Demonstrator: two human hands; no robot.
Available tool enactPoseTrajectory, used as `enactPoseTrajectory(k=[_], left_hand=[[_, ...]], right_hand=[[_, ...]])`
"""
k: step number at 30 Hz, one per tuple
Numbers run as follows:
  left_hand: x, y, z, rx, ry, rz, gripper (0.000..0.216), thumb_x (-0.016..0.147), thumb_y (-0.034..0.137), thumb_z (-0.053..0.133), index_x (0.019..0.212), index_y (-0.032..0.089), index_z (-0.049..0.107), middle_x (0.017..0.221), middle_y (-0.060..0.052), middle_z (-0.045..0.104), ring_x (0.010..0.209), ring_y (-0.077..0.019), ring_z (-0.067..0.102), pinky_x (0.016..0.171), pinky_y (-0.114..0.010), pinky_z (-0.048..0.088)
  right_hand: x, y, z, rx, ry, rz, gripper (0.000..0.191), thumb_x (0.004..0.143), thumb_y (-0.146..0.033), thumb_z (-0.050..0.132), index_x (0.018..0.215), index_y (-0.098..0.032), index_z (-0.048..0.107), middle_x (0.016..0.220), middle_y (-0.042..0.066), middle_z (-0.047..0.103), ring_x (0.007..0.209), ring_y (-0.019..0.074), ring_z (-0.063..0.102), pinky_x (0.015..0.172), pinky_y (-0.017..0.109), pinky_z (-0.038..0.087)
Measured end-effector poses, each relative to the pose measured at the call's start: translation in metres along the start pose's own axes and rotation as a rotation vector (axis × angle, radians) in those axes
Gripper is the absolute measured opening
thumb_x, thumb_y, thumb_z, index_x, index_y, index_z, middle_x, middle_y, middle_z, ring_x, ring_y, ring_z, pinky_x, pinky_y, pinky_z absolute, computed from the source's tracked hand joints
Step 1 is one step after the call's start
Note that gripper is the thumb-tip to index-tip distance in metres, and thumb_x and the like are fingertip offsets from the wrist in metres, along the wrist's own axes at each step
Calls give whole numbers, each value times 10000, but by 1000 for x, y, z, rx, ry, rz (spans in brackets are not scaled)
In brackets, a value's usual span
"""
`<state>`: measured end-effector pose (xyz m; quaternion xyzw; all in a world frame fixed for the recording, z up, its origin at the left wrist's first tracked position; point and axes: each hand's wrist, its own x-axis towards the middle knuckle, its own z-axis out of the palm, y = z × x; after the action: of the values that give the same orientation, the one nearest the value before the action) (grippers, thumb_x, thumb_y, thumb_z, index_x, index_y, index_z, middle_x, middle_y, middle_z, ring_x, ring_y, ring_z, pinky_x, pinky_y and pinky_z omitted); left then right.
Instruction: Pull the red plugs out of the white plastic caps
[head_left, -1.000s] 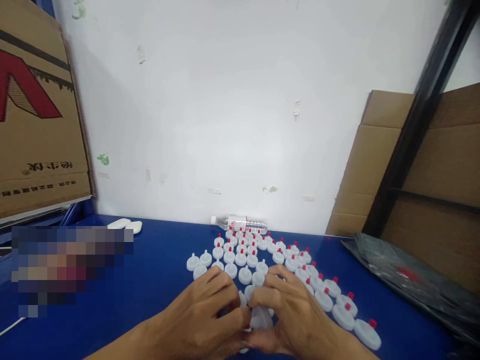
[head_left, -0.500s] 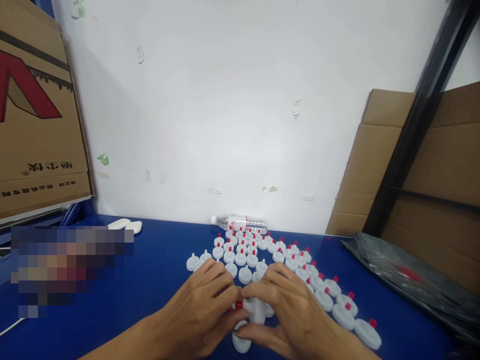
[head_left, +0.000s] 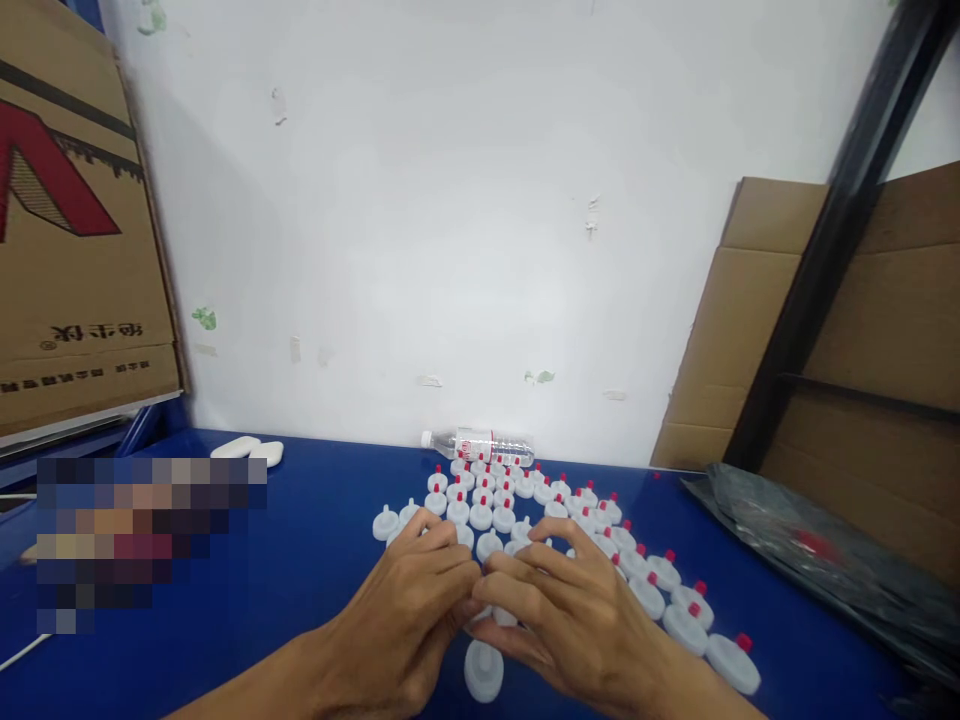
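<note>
Two bare forearms are slanting in from the bottom corners over a blue table (head_left: 315, 560), and the hands are meeting fingertip to fingertip near the lower middle. The left hand (head_left: 416, 610) is lying with its back upward, its fingers curling together toward the right; what its fingertips are pinching is hidden, so its grip cannot be told. The right hand (head_left: 577, 600) is arching its fingers toward the left with the thumb sitting below them, forming a narrow grip that is holding a white cap (head_left: 504, 617). That cap is showing only as a pale patch between thumb and fingers (its nozzle is hiding behind them), so which way it is pointing, and how its long axis is running, cannot be told.

Just below, between the wrists, a front cap (head_left: 484, 672) is standing on the table, its nozzle upward. Beyond the hands, bare caps (head_left: 490, 546) are standing with nozzles pointing up. Red-tipped caps (head_left: 685, 630) are also pointing up, their axes upright, filling rows behind and a band along the right. A clear bottle (head_left: 495, 446) is lying behind them near the wall (head_left: 450, 250), its neck pointing left.
</note>
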<state>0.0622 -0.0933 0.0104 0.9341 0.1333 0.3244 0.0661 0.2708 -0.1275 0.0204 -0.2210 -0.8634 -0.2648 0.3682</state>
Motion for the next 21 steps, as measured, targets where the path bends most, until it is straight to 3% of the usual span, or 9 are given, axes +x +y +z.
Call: enactPoseTrajectory(k=[4,7,11,16,21], left_hand=[[-4,-3,3,-139,-3,-169,272,1043,176,316,792,202,417,757,16,491,766,-185,438,787,-378,328],[-6,-7,-3,-173,4,-273,352,1080,238,285,739,199,366,745,15,469,758,-181,433,760,-358,338],[-4,-15,-10,33,-25,-204,304,1057,181,310,767,198,397,761,0,493,764,-191,416,754,-371,340],[-2,-18,-7,162,-8,-152,193,1027,141,428,898,173,569,934,-55,581,905,-218,454,841,-398,403],[-3,-19,-4,200,-24,-152,236,1016,83,405,968,159,623,944,-68,576,898,-225,452,825,-405,440]], right_hand=[[-2,7,-4,-66,34,-76,159,1031,-163,523,1159,-144,615,966,28,772,767,125,658,927,351,425],[-7,27,-12,-146,41,-55,218,1018,-79,479,1167,-130,629,1031,48,774,856,150,675,939,368,421],[-12,47,-16,-91,-15,128,79,985,-116,581,971,-178,628,1060,49,763,897,165,675,895,365,436],[-11,36,-11,25,-96,168,81,1004,-234,584,946,-195,625,1120,72,731,1044,218,624,956,421,417],[-8,20,-9,96,-124,174,87,984,-246,603,931,-189,642,886,45,670,825,193,552,802,373,417]])
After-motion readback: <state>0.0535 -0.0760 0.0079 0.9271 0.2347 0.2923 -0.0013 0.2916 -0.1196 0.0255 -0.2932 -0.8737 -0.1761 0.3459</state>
